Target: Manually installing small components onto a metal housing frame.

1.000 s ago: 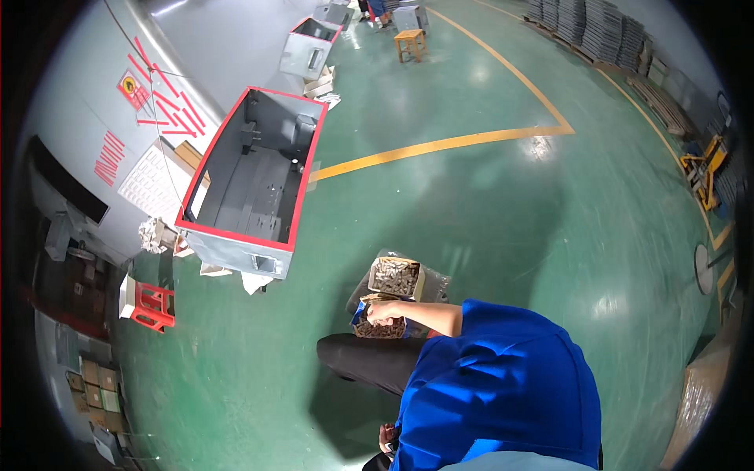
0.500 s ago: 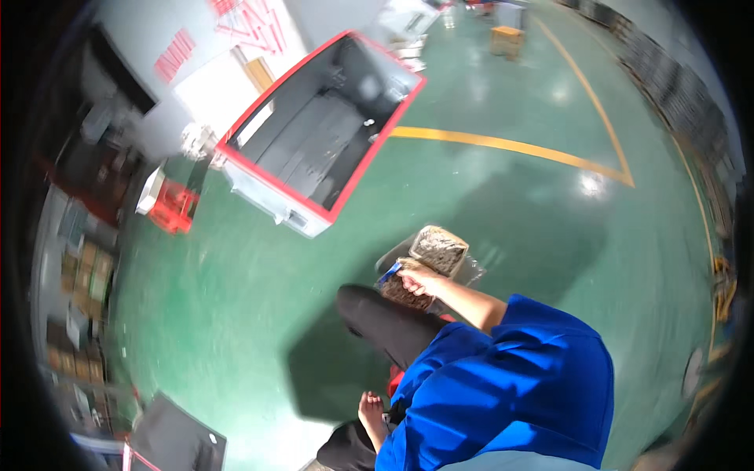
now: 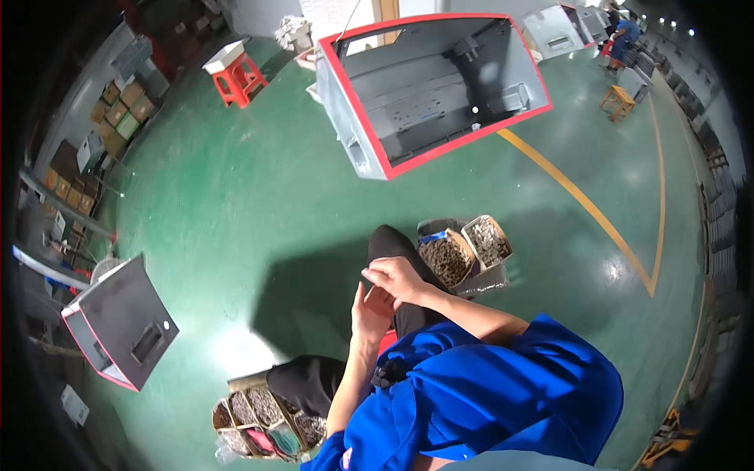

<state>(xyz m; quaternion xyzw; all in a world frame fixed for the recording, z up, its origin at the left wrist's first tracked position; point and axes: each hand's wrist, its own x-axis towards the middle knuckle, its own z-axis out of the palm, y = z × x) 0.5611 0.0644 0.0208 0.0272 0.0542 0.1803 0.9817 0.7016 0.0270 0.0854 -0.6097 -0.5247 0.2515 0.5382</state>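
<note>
Hands [image 3: 383, 294] together, fingers [image 3: 375, 272] toward screw boxes [image 3: 463, 253].

This is a factory assembly hall. A green painted floor [image 3: 236, 204] carries a yellow lane line [image 3: 597, 220]. Grey sheet-metal cabinets with red-edged openings [image 3: 440, 86] stand about it, top centre and lower left. Cardboard trays of small metal fasteners [image 3: 463, 251] sit on the floor mid-frame, stacked cartons [image 3: 110, 118] line the upper left, and another worker in blue [image 3: 626, 31] is at upper right.
</note>
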